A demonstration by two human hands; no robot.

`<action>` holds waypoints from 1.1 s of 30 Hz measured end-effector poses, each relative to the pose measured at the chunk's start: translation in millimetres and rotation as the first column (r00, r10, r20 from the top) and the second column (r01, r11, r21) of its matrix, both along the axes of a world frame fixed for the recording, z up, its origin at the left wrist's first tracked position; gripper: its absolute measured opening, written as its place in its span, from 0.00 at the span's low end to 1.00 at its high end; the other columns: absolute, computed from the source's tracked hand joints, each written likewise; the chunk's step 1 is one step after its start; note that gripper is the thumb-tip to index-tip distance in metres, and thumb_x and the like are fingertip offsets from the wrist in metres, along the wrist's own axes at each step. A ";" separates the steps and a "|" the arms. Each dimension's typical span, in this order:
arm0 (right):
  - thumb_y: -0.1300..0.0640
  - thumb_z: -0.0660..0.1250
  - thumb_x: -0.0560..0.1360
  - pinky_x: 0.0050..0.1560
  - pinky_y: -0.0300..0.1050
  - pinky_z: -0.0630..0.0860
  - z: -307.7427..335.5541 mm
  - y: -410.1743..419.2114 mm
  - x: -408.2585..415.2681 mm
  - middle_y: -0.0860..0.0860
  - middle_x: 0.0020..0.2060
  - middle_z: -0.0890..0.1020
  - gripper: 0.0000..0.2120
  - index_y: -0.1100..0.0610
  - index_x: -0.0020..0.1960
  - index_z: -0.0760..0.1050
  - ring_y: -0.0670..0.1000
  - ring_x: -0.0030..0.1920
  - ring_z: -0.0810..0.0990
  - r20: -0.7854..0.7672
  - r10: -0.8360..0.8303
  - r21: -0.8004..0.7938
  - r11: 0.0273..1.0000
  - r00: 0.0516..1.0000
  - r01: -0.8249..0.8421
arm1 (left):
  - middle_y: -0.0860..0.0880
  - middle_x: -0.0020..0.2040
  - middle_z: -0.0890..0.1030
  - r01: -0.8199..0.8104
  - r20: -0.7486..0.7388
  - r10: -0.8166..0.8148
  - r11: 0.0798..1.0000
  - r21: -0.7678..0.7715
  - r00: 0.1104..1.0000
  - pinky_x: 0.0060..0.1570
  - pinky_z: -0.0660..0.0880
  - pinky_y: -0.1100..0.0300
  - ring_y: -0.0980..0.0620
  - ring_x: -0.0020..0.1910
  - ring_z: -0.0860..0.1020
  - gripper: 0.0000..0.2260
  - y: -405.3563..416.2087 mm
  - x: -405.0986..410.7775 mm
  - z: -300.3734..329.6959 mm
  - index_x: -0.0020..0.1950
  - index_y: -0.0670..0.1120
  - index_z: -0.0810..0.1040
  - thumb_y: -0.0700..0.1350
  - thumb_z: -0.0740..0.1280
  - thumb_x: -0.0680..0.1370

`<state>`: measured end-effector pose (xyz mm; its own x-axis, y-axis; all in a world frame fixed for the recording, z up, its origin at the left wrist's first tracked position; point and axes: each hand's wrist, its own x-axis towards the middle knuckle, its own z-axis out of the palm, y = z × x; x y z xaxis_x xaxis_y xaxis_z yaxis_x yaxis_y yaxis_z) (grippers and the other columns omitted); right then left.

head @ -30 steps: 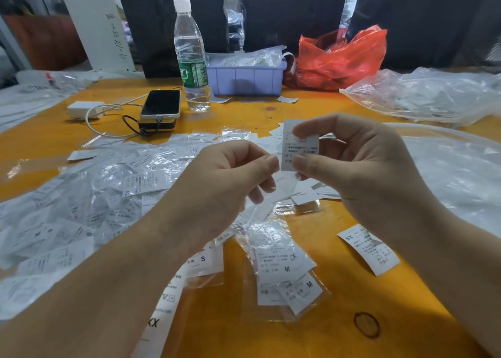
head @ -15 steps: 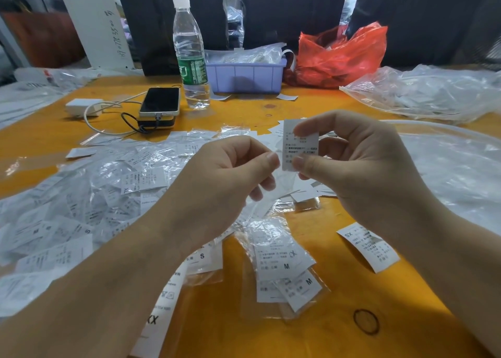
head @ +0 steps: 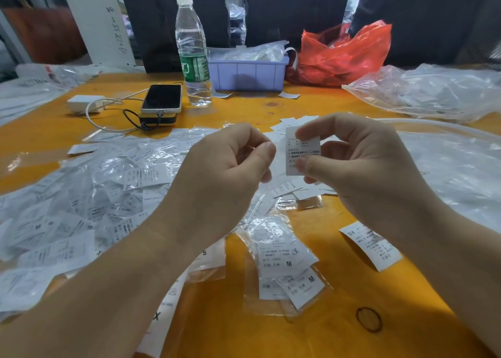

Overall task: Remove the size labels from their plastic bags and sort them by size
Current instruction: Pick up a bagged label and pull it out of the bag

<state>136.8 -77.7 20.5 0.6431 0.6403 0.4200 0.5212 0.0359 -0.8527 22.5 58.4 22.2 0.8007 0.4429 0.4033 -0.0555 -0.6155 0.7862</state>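
My right hand [head: 360, 162] pinches one white size label [head: 303, 151] upright between thumb and forefinger, above the middle of the orange table [head: 271, 330]. My left hand [head: 230, 167] is just left of it, fingers curled and thumb against the forefinger, with nothing visible in them and a small gap to the label. Below lie a clear bag holding M labels [head: 287, 262], a loose SX label [head: 371, 245] and an S label [head: 208, 254]. A heap of bagged labels [head: 81, 195] covers the left side. Loose labels [head: 295, 190] lie under my hands.
At the back stand a water bottle [head: 193, 51], a phone [head: 161, 98] on a power bank with a charger [head: 84, 104], a purple tray [head: 246, 72], and a red bag [head: 344, 53]. Clear plastic bags [head: 433, 91] fill the right. A rubber band [head: 368, 319] lies near the front.
My left thumb has drawn slightly away from the label's left edge. The right hand keeps holding the label in nearly the same place.
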 end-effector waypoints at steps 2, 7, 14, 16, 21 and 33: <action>0.64 0.75 0.70 0.39 0.55 0.82 -0.1 0.2 0.6 0.48 0.40 0.85 0.12 0.47 0.46 0.80 0.52 0.36 0.83 0.005 -0.025 0.002 1.000 1.000 0.025 | 0.57 0.34 0.82 0.001 -0.001 -0.001 1.000 -0.020 1.000 0.31 0.74 0.67 0.59 0.33 0.78 0.08 0.8 0.1 -0.5 0.43 0.52 0.79 0.47 0.63 0.80; 0.63 0.74 0.71 0.39 0.53 0.83 0.6 0.4 0.6 0.47 0.41 0.85 0.12 0.48 0.47 0.79 0.52 0.39 0.84 0.021 -0.040 0.002 0.999 0.999 0.040 | 0.55 0.33 0.82 0.009 -0.019 -0.011 0.995 -0.096 1.000 0.30 0.72 0.69 0.59 0.31 0.78 0.09 2.7 0.6 -1.2 0.42 0.52 0.80 0.48 0.63 0.80; 0.64 0.74 0.71 0.40 0.48 0.83 1.9 -0.1 -0.8 0.49 0.43 0.84 0.12 0.48 0.47 0.78 0.51 0.39 0.84 0.033 -0.046 0.055 0.997 0.998 0.045 | 0.56 0.32 0.82 0.018 -0.011 -0.020 0.993 -0.116 1.000 0.31 0.73 0.70 0.60 0.30 0.78 0.07 3.6 2.0 -3.3 0.42 0.51 0.79 0.49 0.65 0.79; 0.64 0.74 0.72 0.40 0.47 0.83 2.1 0.2 -1.3 0.49 0.43 0.84 0.13 0.48 0.47 0.78 0.50 0.40 0.84 0.038 -0.032 0.061 0.998 0.999 0.029 | 0.55 0.32 0.82 0.041 -0.021 -0.045 0.989 -0.139 0.999 0.31 0.73 0.69 0.60 0.30 0.78 0.07 3.9 2.5 -3.1 0.42 0.51 0.79 0.49 0.66 0.78; 0.64 0.74 0.71 0.40 0.47 0.83 2.2 0.2 -3.4 0.48 0.42 0.84 0.13 0.47 0.48 0.77 0.51 0.40 0.84 0.055 -0.007 0.075 0.997 0.998 0.003 | 0.53 0.33 0.82 0.144 -0.081 -0.163 0.969 -0.201 0.983 0.32 0.76 0.66 0.58 0.31 0.78 0.06 1.5 2.9 -3.7 0.43 0.49 0.79 0.48 0.67 0.78; 0.64 0.74 0.72 0.41 0.49 0.83 1.2 -0.4 -3.9 0.51 0.42 0.84 0.13 0.49 0.49 0.78 0.53 0.39 0.84 0.027 0.060 0.103 0.993 0.998 -0.062 | 0.53 0.33 0.83 0.145 -0.081 -0.167 0.964 -0.221 0.983 0.33 0.76 0.65 0.58 0.31 0.78 0.08 1.9 3.1 -4.2 0.43 0.49 0.81 0.46 0.65 0.79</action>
